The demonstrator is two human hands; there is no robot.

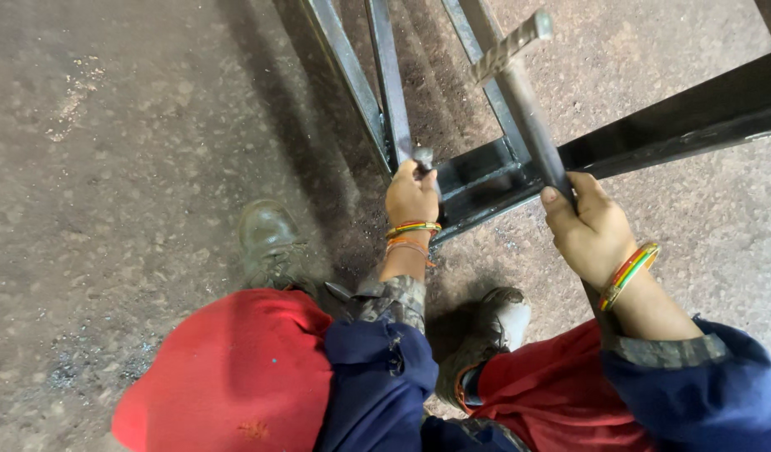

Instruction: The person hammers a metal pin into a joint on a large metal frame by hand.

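A dark steel frame of welded bars lies on the concrete floor in front of me. My left hand is closed around a short metal tool, likely a chisel, whose tip rests on the frame's corner joint. My right hand grips the handle of a metal hammer; its ribbed head is raised above the frame. Both wrists wear coloured bangles.
I squat in red trousers and blue sleeves, with one worn boot left of the frame and the other boot below it. A long dark steel bar runs off to the right. Gritty concrete floor spreads to the left.
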